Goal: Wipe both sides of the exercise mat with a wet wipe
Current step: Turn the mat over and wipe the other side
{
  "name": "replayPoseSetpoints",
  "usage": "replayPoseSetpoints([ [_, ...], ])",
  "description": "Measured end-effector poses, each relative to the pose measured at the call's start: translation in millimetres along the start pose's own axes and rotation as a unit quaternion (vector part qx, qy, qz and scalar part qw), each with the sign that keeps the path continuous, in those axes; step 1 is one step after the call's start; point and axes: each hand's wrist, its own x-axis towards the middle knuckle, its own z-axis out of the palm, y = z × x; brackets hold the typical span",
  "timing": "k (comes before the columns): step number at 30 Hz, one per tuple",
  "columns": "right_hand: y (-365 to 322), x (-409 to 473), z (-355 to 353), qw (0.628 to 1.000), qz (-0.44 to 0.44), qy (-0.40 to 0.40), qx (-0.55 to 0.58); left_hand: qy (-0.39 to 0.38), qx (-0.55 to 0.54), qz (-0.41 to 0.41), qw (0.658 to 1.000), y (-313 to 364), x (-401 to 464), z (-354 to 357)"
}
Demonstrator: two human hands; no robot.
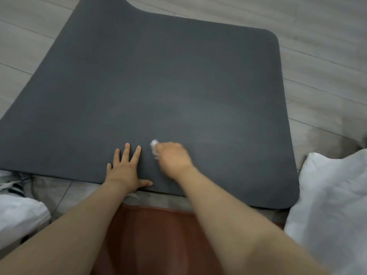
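Note:
A dark grey exercise mat (158,86) lies flat on the pale wood floor and fills most of the view. My left hand (125,167) rests on the mat near its front edge, fingers straight and spread, thumb along the edge. Just to its right, my right hand (172,157) is blurred and grips a crumpled white wet wipe (154,147) against the mat. Only a small part of the wipe sticks out past the fingers. A faint lighter streak shows on the mat right of that hand.
White cloth (333,205) lies bunched at the right beside the mat's front corner. More white fabric (17,211) and a striped shoe (14,185) sit at the left. A reddish-brown surface (151,235) lies below my arms. Pale floorboards (317,56) surround the mat.

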Motion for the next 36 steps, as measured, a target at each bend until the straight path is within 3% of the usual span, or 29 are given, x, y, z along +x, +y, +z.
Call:
replayPoseSetpoints([
  [3,122,-66,-11,0.965,0.234,0.119,-0.017,-0.003,0.008,-0.006,1.000,3,-1,-1],
  [6,207,-161,-30,0.854,0.492,0.168,0.036,-0.002,0.013,-0.006,1.000,3,-1,-1],
  [8,216,-176,-28,0.809,0.559,0.171,0.057,-0.002,0.004,-0.008,1.000,3,0,-3],
  [10,188,-145,-14,0.825,0.530,0.187,0.066,-0.002,-0.008,-0.007,1.000,5,-1,-4],
  [13,99,-64,11,0.900,0.377,0.201,0.085,0.014,-0.026,-0.014,0.999,4,-2,-2],
  [16,-11,-19,19,0.994,0.082,0.027,0.062,0.016,-0.028,-0.016,0.999,1,-1,1],
  [18,-37,-15,14,0.996,-0.049,-0.059,0.036,0.007,-0.034,-0.016,0.999,-1,2,1],
  [20,-7,-27,6,0.997,-0.034,-0.012,0.069,0.004,-0.025,-0.016,1.000,-1,3,1],
  [23,102,-86,-7,0.976,0.179,0.117,0.030,0.005,-0.015,-0.018,1.000,1,3,1],
  [26,201,-156,-25,0.890,0.431,0.146,0.036,0.003,-0.014,-0.019,1.000,2,4,0],
  [28,220,-167,-26,0.847,0.510,0.149,0.031,0.001,-0.018,-0.021,1.000,2,4,-1],
  [30,197,-147,-20,0.854,0.498,0.150,0.019,-0.002,-0.017,-0.021,1.000,4,2,-1],
  [32,148,-106,-3,0.888,0.431,0.159,0.027,-0.002,-0.017,-0.023,1.000,4,2,-1],
  [34,75,-65,23,0.949,0.287,0.123,0.030,-0.004,-0.019,-0.024,1.000,4,0,-3],
  [36,-6,-37,38,0.995,0.093,0.015,0.039,-0.003,-0.025,-0.021,0.999,3,0,-2],
])
